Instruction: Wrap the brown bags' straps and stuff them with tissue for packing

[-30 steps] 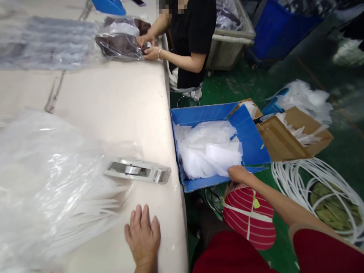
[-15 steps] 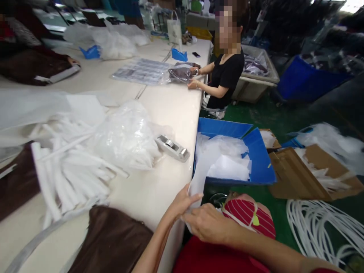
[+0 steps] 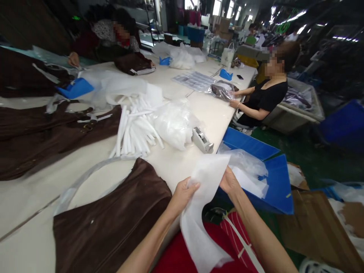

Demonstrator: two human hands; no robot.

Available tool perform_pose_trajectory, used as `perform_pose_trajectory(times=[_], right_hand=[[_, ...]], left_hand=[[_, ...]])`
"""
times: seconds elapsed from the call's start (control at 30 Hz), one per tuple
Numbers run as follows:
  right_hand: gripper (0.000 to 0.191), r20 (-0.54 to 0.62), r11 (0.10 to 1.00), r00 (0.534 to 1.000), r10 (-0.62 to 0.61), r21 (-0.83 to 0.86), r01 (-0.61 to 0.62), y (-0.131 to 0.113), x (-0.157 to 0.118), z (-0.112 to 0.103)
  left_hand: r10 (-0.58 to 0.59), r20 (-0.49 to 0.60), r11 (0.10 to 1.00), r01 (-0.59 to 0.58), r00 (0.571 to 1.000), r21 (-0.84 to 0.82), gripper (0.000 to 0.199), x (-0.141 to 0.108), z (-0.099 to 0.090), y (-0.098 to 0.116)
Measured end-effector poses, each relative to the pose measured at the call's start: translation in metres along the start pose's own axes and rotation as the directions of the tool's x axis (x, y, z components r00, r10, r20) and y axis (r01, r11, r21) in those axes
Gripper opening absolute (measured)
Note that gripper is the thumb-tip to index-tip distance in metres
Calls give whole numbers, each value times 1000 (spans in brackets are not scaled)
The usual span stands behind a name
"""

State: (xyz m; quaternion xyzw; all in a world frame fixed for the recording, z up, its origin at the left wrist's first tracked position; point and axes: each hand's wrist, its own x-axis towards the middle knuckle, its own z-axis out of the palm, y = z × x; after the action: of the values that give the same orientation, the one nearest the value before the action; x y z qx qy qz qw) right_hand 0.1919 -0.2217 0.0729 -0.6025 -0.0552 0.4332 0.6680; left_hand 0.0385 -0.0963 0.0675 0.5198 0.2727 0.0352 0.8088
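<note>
White non-woven sheet (image 3: 203, 223) hangs over the person's red-clad lap, upper edge pinched by L hand (image 3: 182, 197) and R hand (image 3: 229, 181), both closed on it, prob. to keep it spread and off the bench (image 3: 36, 201). Brown fabric panel (image 3: 108, 216) lies just left. Blue corrugated bin (image 3: 277, 182) sits behind the sheet, contents partly hidden. Farther off: tape dispenser (image 3: 202, 140), white strips (image 3: 133, 132), co-worker (image 3: 263, 102) upper right.

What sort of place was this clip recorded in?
Probably a garment packing workshop: co-workers sit along a long work table, which holds large brown fabric pieces, a tape dispenser and a plastic bag; the left hand and right hand hold a white sheet.
</note>
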Motion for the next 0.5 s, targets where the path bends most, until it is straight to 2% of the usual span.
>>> perform_pose_trajectory(times=[0.17,0.27,0.3,0.37,0.43,0.5], right_hand=[[53,-26,986,985,-169,-2,169,-39,-7,13],[49,-90,923,923,-373,63,379,-47,-18,28],[47,-120,892,892,-436,74,446,-48,-20,34],[39,-151,848,844,-514,58,527,-45,-23,47],[33,-120,837,831,-543,-8,547,-40,-27,57],[31,-55,828,829,-557,-109,549,-32,-32,63]], left_hand=[[181,-180,955,-129,967,269,39,-13,-17,-12],[259,-210,898,-155,943,411,36,-20,-26,-16],[259,-177,887,-161,949,433,36,-23,-27,-15],[209,-31,896,-179,977,407,40,-30,-28,-6],[154,140,934,-190,978,303,47,-40,-26,12],[169,210,964,-206,963,169,51,-49,-22,36]])
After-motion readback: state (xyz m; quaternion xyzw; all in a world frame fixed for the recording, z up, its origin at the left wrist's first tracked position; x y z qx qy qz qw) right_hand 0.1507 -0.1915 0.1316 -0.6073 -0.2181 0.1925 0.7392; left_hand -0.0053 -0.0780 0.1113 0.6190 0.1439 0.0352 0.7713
